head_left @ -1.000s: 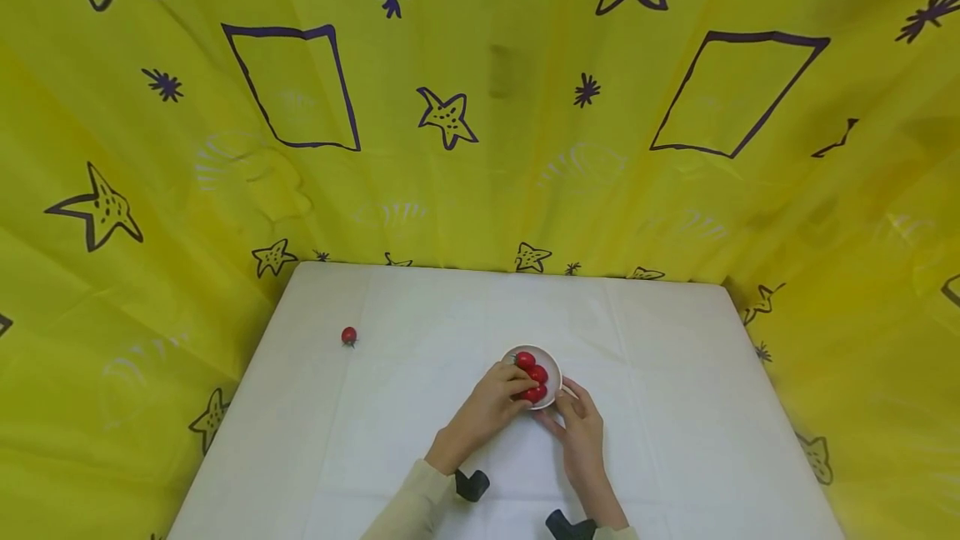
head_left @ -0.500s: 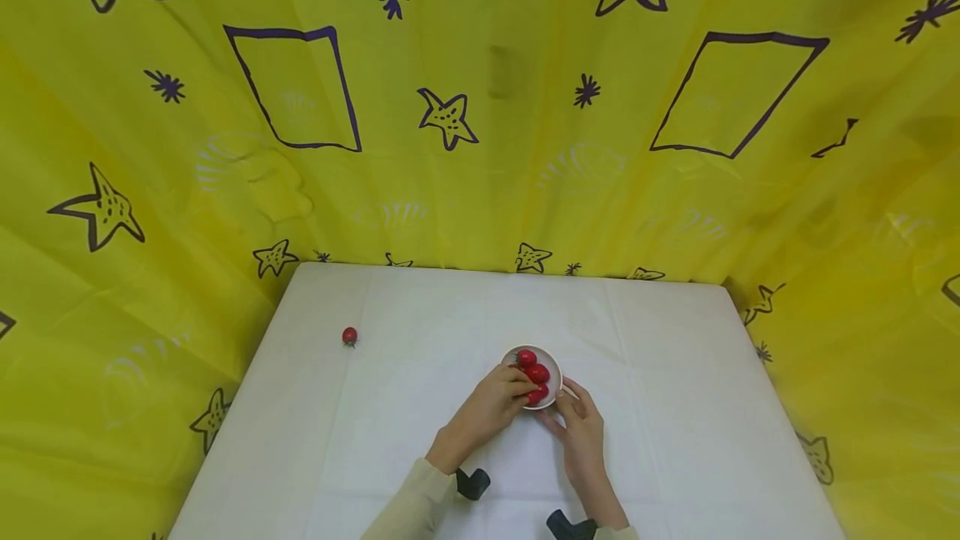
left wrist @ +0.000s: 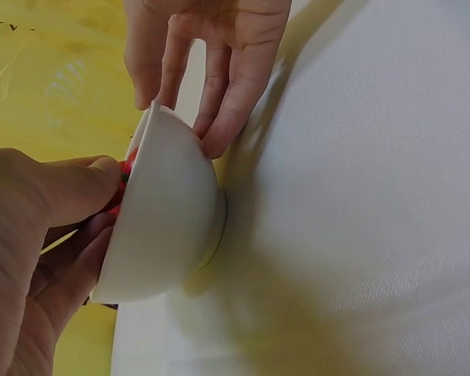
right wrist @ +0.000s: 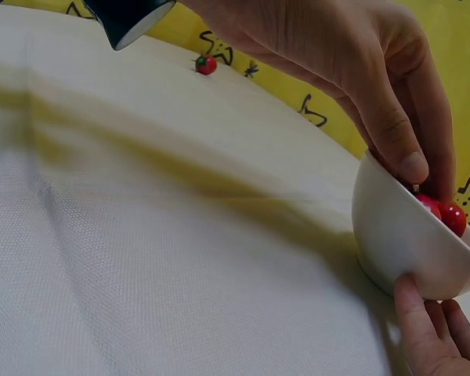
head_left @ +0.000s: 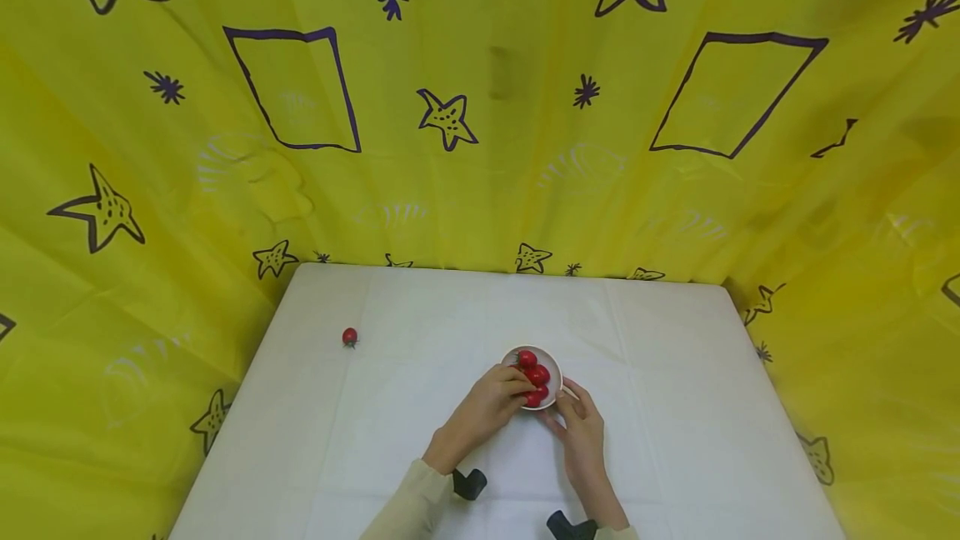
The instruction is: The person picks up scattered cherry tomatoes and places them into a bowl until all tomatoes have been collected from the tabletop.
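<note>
A small white bowl with several red cherry tomatoes in it is near the middle of the table. My right hand holds the bowl from its right side, thumb at the rim and fingers against the lower outer wall. From the left, my left hand reaches over the rim. Its thumb and fingers pinch a cherry tomato inside the bowl, partly hidden behind the bowl wall and fingers. Another cherry tomato with a green stem lies alone on the table, far to the left.
A white cloth covers the table. Yellow sheeting with dark star drawings rises behind the table and at both sides. A black wrist mount sits at the left wrist and another black mount at the right.
The left fingers have shifted very slightly in the bowl, and the tomatoes there sit a little differently. The right hand, the bowl and the lone tomato stay in place.
</note>
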The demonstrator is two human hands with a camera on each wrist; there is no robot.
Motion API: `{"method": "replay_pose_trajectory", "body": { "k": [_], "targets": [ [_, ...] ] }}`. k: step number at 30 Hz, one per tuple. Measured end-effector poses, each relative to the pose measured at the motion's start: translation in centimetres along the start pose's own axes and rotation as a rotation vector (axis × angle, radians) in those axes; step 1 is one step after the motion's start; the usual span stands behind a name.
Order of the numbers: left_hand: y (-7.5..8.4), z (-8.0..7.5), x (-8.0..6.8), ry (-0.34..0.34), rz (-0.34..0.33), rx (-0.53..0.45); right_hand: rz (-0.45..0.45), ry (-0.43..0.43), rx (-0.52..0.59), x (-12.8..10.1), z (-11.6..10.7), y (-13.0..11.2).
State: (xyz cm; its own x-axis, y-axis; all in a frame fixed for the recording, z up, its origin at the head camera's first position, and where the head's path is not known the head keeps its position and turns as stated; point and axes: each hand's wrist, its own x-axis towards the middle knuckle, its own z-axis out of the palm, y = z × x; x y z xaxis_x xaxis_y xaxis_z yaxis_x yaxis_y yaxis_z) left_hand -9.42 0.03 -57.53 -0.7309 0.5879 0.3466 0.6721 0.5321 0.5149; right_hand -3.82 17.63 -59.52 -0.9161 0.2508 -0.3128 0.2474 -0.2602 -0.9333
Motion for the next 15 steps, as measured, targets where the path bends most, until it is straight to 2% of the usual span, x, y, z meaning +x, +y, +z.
{"method": "replay_pose_trajectory", "body": {
  "k": [5, 8, 12, 15],
  "targets": [
    [-0.5, -0.3, -0.5, 0.070, 0.060, -0.003, 0.005, 0.013, -0.002, 0.1, 0.1, 0.0],
    [-1.0, -0.3, -1.0, 0.149, 0.092, -0.018, 0.007, 0.017, -0.013, 0.1, 0.1, 0.0],
    [-1.7, -0.5, -2.0, 0.261, 0.101, -0.041, 0.005, 0.021, -0.015, 0.1, 0.0, 0.1],
    [-2.3, -0.7, -2.8, 0.334, 0.066, -0.025, 0.003, 0.026, 0.002, 0.2, 0.0, 0.2]
  ]
}}
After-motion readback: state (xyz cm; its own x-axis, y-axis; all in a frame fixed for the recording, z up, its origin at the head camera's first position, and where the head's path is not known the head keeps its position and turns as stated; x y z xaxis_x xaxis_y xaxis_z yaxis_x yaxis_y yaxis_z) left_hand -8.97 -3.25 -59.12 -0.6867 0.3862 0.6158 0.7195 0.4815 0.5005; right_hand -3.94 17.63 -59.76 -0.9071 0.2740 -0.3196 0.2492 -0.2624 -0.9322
